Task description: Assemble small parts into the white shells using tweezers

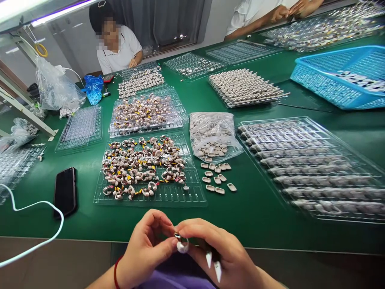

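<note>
Just off the table's front edge, my left hand (150,245) pinches a small beige ear-clip earbud (182,246) with a round end and a curved band. The fingertips of my right hand (218,245) meet it from the other side, near a small dark and gold part. Tucked in my right palm is a pair of tweezers (217,271), its two pale pointed ends sticking out below the fingers. Beyond my hands lies a transparent tray (177,196) with many similar earbuds and yellow tabs. Loose beige oval shells (219,190) lie right of that tray.
A bag of shells (210,124) stands behind the loose ones. Filled trays (319,172) sit right; a blue basket (333,92) is farther back. A phone (65,192) and white cable (36,251) lie left. Two co-workers (120,48) sit across the green table (240,224).
</note>
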